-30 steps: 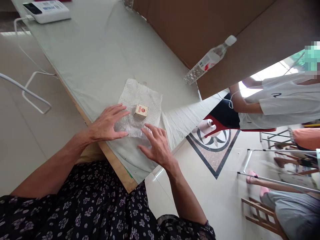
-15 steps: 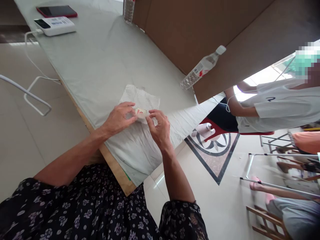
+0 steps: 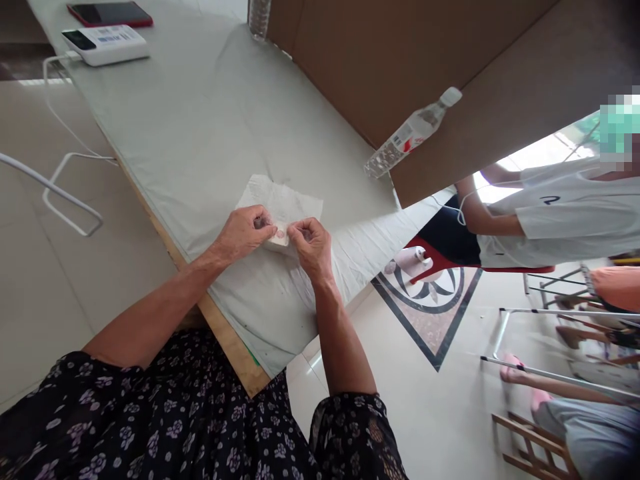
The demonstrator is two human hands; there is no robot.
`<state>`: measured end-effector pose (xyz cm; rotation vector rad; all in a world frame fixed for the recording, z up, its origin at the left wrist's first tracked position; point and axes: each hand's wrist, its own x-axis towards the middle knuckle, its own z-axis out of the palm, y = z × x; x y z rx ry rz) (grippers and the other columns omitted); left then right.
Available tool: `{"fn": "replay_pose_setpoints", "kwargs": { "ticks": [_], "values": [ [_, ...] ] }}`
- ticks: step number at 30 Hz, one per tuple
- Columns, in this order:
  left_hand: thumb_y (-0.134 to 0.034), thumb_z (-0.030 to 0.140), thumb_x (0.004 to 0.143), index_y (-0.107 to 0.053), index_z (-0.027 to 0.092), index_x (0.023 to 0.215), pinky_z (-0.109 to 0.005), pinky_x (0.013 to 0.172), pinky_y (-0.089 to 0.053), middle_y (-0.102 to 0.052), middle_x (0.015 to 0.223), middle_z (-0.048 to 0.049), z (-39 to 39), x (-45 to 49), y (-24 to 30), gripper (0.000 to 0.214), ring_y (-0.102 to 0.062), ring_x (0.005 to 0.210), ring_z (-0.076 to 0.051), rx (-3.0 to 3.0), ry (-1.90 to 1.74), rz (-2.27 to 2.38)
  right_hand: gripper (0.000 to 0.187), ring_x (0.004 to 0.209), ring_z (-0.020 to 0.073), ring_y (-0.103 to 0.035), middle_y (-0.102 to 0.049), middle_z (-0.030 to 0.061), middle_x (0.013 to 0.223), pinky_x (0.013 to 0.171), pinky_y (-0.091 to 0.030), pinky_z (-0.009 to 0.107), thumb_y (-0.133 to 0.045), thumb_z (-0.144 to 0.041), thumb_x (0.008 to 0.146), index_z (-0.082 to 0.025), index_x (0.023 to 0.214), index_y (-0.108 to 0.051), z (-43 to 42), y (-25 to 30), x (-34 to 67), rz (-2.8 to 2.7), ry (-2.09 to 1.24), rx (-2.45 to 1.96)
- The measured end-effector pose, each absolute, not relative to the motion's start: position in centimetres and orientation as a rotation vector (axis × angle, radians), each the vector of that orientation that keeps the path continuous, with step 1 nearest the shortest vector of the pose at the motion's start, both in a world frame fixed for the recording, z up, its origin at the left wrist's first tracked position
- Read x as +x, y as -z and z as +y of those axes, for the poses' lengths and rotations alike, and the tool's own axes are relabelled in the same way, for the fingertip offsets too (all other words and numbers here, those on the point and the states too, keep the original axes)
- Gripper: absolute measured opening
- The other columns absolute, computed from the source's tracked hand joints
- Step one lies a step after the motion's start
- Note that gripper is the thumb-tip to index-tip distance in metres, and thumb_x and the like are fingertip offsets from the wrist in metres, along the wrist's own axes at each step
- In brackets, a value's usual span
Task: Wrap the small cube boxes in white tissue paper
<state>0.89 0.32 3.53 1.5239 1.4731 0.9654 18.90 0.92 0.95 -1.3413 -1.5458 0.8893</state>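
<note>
A white paper tissue (image 3: pixel 289 200) lies spread on the cloth-covered table, near the table's corner. At its near edge, a faint reddish mark (image 3: pixel 280 234) shows between my fingertips, seemingly through a folded layer of the tissue. My left hand (image 3: pixel 247 230) pinches this near edge from the left, thumb against fingertips. From the right, my right hand (image 3: pixel 311 243) pinches the same edge. The small thing under the fold is mostly hidden, so its kind cannot be made out.
A clear plastic bottle (image 3: pixel 413 133) leans against a large brown cardboard panel (image 3: pixel 370 73). At the far left lie a white power bank (image 3: pixel 107 45) with a cable and a red-edged phone (image 3: pixel 110 13). Past the panel sits a person in a white shirt (image 3: pixel 565 210).
The small cream rectangle with red print, which lay exposed on the tissue, is now mostly covered. My hands have moved closer together, and their fingers have closed into pinches on the near edge.
</note>
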Motion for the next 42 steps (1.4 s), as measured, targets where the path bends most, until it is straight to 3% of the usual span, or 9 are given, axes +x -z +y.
{"fn": "replay_pose_setpoints", "kwargs": {
  "ticks": [4,9,16,19,22,28,34,42],
  "values": [
    [-0.069,0.036,0.070,-0.062,0.019,0.070,-0.027,0.059,-0.036,-0.058,0.065,0.0029,0.0,0.8,-3.6,0.019,-0.046,0.061,-0.011,1.500,-0.953,1.482,0.017,0.077,0.0177,-0.065,-0.071,0.0015,0.082,0.077,-0.051,0.034,-0.062,-0.040,0.088,-0.023,0.086,-0.062,0.5,-1.1,19.6,-1.587,-0.741,-1.427],
    [-0.071,0.038,0.070,-0.063,0.019,0.070,-0.027,0.058,-0.034,-0.055,0.062,0.0038,0.3,0.7,-3.5,0.021,-0.045,0.060,-0.012,1.490,-0.921,1.480,0.018,0.111,0.0256,-0.067,-0.075,0.0102,0.113,0.099,-0.046,0.045,-0.051,-0.031,0.102,-0.023,0.103,-0.067,-2.1,-3.5,19.9,-1.800,-0.084,-1.392],
    [-0.063,0.042,0.075,-0.064,0.019,0.078,-0.029,0.067,-0.042,-0.063,0.074,0.0001,0.2,0.0,-3.5,0.023,-0.054,0.070,-0.015,1.555,-0.879,1.469,0.024,0.123,0.0252,-0.063,-0.074,0.0098,0.128,0.103,-0.043,0.040,-0.050,-0.022,0.104,-0.021,0.120,-0.069,-3.3,-3.0,18.0,-2.335,-0.048,-1.272],
    [-0.063,0.040,0.074,-0.066,0.019,0.096,-0.030,0.073,-0.045,-0.066,0.084,-0.0008,-0.2,-1.0,-3.7,0.030,-0.057,0.077,-0.017,1.565,-0.919,1.496,0.026,0.121,0.0248,-0.061,-0.073,0.0087,0.129,0.103,-0.041,0.040,-0.049,-0.023,0.105,-0.023,0.124,-0.067,-2.9,-2.8,17.9,-2.401,-0.024,-1.321],
    [-0.061,0.035,0.076,-0.065,0.019,0.109,-0.030,0.072,-0.045,-0.061,0.077,0.0021,-0.2,-1.9,-3.7,0.037,-0.054,0.070,-0.016,1.552,-0.892,1.596,0.027,0.118,0.0249,-0.058,-0.070,0.0073,0.127,0.099,-0.040,0.039,-0.051,-0.026,0.105,-0.026,0.130,-0.064,-2.7,-3.5,17.9,-2.484,0.010,-1.337],
    [-0.062,0.030,0.082,-0.065,0.021,0.112,-0.031,0.071,-0.044,-0.062,0.075,0.0009,-0.2,-2.5,-3.4,0.032,-0.056,0.070,-0.018,1.659,-0.768,1.842,0.024,0.110,0.0270,-0.054,-0.066,0.0084,0.123,0.093,-0.037,0.043,-0.053,-0.033,0.105,-0.031,0.127,-0.063,-2.0,-4.5,17.5,-2.602,0.071,-1.348],
    [-0.071,0.045,0.080,-0.064,0.019,0.120,-0.037,0.082,-0.050,-0.072,0.097,-0.0090,-1.1,-3.9,-3.9,0.048,-0.066,0.090,-0.027,1.612,-0.659,2.051,0.020,0.105,0.0271,-0.052,-0.066,0.0087,0.120,0.089,-0.036,0.043,-0.054,-0.033,0.104,-0.030,0.122,-0.064,-1.4,-4.9,17.6,-2.667,0.119,-1.291],
    [-0.074,0.051,0.072,-0.066,0.020,0.096,-0.034,0.072,-0.047,-0.065,0.076,-0.0061,-0.3,-3.6,-3.9,0.040,-0.064,0.083,-0.029,1.567,-0.537,2.053,0.016,0.101,0.0268,-0.053,-0.066,0.0087,0.116,0.086,-0.034,0.042,-0.056,-0.033,0.104,-0.027,0.115,-0.066,-1.2,-5.4,17.4,-2.706,0.165,-1.262]
  ]
}}
